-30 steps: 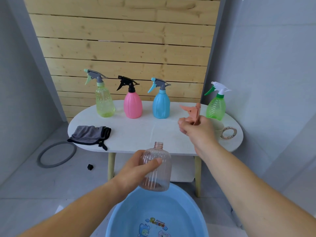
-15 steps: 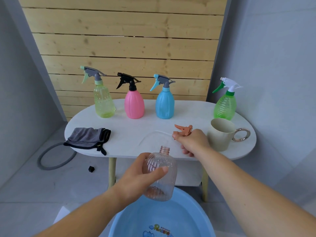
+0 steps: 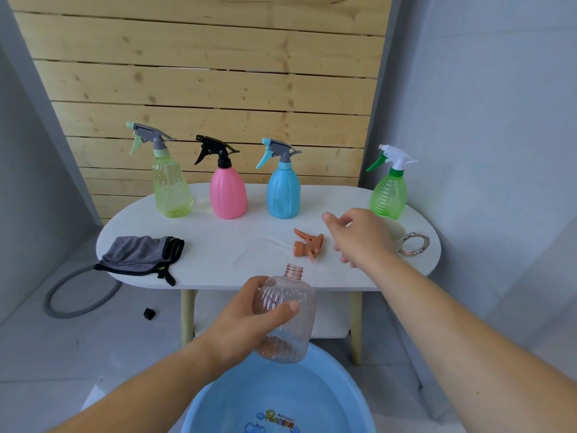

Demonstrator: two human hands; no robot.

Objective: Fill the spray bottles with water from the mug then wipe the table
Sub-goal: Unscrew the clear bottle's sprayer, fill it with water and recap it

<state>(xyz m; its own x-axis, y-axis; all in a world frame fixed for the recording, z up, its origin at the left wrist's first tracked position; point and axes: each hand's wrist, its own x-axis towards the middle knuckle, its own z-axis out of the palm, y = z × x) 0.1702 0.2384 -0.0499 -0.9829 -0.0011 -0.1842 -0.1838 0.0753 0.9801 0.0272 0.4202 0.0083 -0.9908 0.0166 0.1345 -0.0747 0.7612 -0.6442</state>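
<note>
— Over the basin point(image 3: 281, 398), in the left grip point(image 3: 246, 323), what was there?

— That was the bottle point(image 3: 288, 310), held upright, with fingers behind it and the thumb curled across its front. Its neck was bare. The sprayer point(image 3: 307, 245) lay on its side on the table point(image 3: 218, 270), beyond that grip and just left of the right grip point(image 3: 359, 237).

— And the right grip?

— It was loosely spread and held nothing, hovering over the table between the sprayer and the mug point(image 3: 399, 234). The mug sat just right of it, mostly hidden, with only its ring handle showing clearly.

— So how far along was the job?

— Early, by my reckoning. The uncapping was done, but the pouring wasn't. The bottle looked empty. It was clear ribbed plastic with a pinkish tint, darker at the base, and I could make out no waterline.

— What about the rest?

— A row of bottles point(image 3: 228, 195), four of them and all capped, stood at the far edge, well beyond both grips. Whether any held water I couldn't tell. The cloth point(image 3: 140, 254) lay crumpled on the table, far left of the left grip, so the wiping looked unstarted.
</note>
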